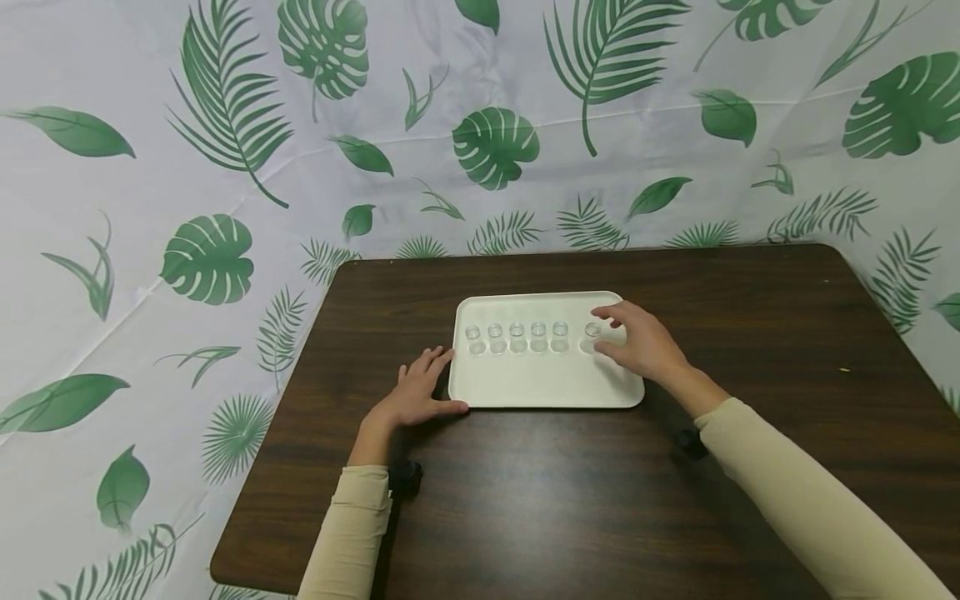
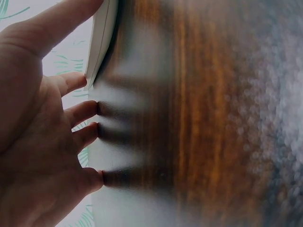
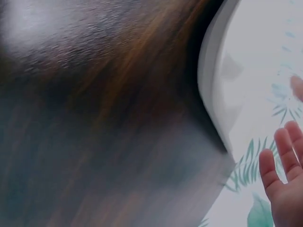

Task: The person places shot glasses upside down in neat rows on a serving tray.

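A white rectangular tray [image 1: 540,387] lies on the dark table. Several small clear containers [image 1: 517,330], glass or plastic, stand on it in a row. One more clear container [image 1: 592,330] stands a little apart at the row's right end. My right hand [image 1: 647,343] is over the tray's right side, its thumb and fingers spread around that container; contact is not clear. At the tray's left front corner, my left hand [image 1: 416,396] rests with fingers spread, thumb against the rim. The left wrist view shows its other fingertips [image 2: 90,135] on or beside the table.
The dark wood-grain table [image 1: 525,492] extends around the tray on all sides. Behind and to the left hangs a white cloth [image 1: 420,167] printed with green leaves. A tiny yellowish speck [image 1: 844,369] lies on the table at the right.
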Available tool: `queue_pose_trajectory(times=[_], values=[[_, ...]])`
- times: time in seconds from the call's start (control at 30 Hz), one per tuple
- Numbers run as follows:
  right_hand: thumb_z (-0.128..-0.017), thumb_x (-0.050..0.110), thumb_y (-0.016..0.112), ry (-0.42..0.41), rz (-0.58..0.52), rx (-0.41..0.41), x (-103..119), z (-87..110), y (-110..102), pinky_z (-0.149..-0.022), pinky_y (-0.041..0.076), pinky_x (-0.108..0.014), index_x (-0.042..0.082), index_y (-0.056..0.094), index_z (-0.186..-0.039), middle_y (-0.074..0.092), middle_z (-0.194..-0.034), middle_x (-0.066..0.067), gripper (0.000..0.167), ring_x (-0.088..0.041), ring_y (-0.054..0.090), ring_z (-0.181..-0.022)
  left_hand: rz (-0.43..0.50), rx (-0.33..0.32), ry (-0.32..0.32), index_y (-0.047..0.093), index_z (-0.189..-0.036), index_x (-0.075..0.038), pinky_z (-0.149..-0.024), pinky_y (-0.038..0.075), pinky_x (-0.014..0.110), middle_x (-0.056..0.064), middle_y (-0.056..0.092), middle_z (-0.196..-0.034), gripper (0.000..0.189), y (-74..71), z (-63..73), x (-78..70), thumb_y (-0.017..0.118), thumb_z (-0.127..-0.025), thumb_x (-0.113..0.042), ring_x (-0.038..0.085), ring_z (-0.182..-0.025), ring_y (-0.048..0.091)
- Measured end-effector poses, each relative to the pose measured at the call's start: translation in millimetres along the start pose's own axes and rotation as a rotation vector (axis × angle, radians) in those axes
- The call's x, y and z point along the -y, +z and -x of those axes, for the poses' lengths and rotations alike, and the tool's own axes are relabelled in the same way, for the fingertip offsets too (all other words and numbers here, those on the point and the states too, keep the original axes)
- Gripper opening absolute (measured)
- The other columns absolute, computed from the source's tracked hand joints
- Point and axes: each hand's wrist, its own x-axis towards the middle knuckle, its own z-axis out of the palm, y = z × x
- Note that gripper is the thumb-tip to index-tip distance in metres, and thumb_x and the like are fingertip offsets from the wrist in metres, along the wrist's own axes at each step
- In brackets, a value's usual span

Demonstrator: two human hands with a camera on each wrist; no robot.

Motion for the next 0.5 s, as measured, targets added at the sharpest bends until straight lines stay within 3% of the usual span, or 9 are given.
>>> queue_pose_trajectory(times=[0.27,0.5], values=[[-0.089,0.04,0.072,-0.011,-0.037,-0.097,-16.1,19.9,-17.1,-0.09,0.043,-0.057,0.007,0.057,-0.138,0.055,-0.134,-0.016,0.061,-0.036,0.055,-0.115,0.008,-0.003,0.005,0.017,-0.159,-0.018,-0.111,0.003,0.066,0.011,0.013,-0.163,0.104,0.6,-0.7,1.2,0.071,-0.081,-0.061,0.033,-0.149,0.005],[-0.098,0.034,0.061,0.005,-0.115,-0.182,-33.1,48.0,-32.7,-0.092,0.04,-0.059,0.007,0.056,-0.139,0.053,-0.137,-0.017,0.049,-0.037,0.051,-0.118,0.007,-0.005,0.01,0.016,-0.159,-0.018,-0.11,0.003,0.067,0.012,0.013,-0.163,0.104,1.3,-1.1,3.8,0.071,-0.081,-0.061,0.033,-0.149,0.005]])
